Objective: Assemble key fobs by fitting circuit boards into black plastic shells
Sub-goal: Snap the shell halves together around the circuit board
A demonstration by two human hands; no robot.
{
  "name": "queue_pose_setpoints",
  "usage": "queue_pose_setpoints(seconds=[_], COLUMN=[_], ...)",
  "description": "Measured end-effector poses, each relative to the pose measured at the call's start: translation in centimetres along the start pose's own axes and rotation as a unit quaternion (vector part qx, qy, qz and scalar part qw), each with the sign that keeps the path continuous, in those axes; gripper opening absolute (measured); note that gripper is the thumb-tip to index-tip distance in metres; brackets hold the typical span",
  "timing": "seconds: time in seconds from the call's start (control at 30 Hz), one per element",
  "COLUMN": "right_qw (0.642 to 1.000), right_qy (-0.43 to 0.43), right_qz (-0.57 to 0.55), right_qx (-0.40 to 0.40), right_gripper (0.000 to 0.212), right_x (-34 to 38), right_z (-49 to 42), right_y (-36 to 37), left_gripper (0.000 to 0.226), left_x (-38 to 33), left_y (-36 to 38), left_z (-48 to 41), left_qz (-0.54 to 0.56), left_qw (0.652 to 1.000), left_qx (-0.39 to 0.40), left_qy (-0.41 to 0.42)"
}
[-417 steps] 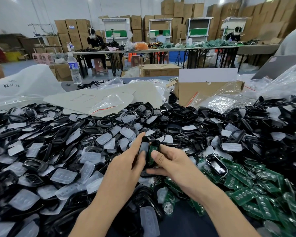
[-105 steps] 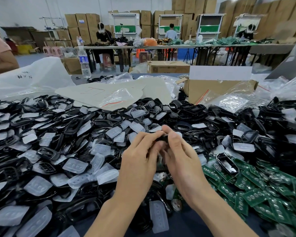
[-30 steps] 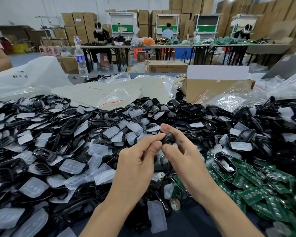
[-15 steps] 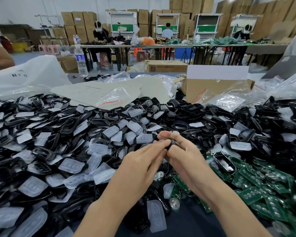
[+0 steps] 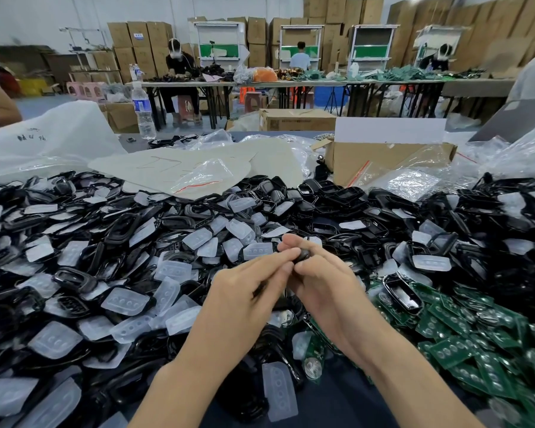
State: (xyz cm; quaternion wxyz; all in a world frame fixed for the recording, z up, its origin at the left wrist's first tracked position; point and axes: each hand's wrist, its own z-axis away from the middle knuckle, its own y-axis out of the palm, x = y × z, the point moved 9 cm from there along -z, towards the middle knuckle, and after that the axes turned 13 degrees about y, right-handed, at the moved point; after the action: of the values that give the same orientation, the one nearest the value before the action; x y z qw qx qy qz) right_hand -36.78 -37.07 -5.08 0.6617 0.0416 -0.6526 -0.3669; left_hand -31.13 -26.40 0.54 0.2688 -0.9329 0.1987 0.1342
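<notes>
Both of my hands meet over the middle of the table around one black key fob shell [image 5: 303, 256]. My left hand [image 5: 247, 288] pinches its left side with fingertips and thumb. My right hand [image 5: 322, 279] curls round its right side, and only the shell's top end shows between the fingers. Whether a circuit board sits inside is hidden. Loose black shells [image 5: 121, 230] and translucent button pads [image 5: 124, 301] cover the table. Green circuit boards [image 5: 464, 344] lie heaped at the right.
A cardboard box [image 5: 383, 162] with clear bags stands at the back right, a white plastic bag [image 5: 50, 140] at the back left, a water bottle [image 5: 143, 111] behind. A shiny black fob front [image 5: 403, 293] lies beside the boards. People work at far tables.
Over the last second both hands have sunk a little toward the pile while still holding the shell. The fingers have shifted slightly on it. The piles lie as before.
</notes>
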Motion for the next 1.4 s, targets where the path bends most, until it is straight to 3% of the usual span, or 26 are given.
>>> queue_pose_setpoints(seconds=[0.37, 0.57, 0.73, 1.03, 1.4], right_qw=[0.992, 0.975, 0.964, 0.968, 0.987], right_qy=[0.019, 0.052, 0.060, 0.049, 0.010], right_qz=[-0.124, -0.204, -0.241, -0.230, -0.161], right_qx=[-0.005, 0.067, 0.096, 0.084, 0.012], right_gripper=[0.052, 0.057, 0.048, 0.049, 0.051], right_x=[-0.1, -1.4, -1.9, -2.2, -0.9], right_z=[0.3, 0.2, 0.0, -0.2, 1.0], right_y=[0.8, 2.0, 2.6, 2.4, 2.2], left_gripper=[0.027, 0.020, 0.022, 0.033, 0.022], left_x=[0.0, 0.1, 0.3, 0.3, -0.1], left_y=[-0.4, -0.1, -0.3, -0.4, 0.1], left_z=[0.1, 0.4, 0.7, 0.3, 0.5], left_qz=[-0.028, -0.056, -0.074, -0.080, -0.044], left_qw=[0.998, 0.995, 0.991, 0.988, 0.994], left_qx=[-0.056, -0.083, -0.107, -0.122, -0.074], left_qy=[-0.019, -0.015, -0.036, -0.059, -0.061])
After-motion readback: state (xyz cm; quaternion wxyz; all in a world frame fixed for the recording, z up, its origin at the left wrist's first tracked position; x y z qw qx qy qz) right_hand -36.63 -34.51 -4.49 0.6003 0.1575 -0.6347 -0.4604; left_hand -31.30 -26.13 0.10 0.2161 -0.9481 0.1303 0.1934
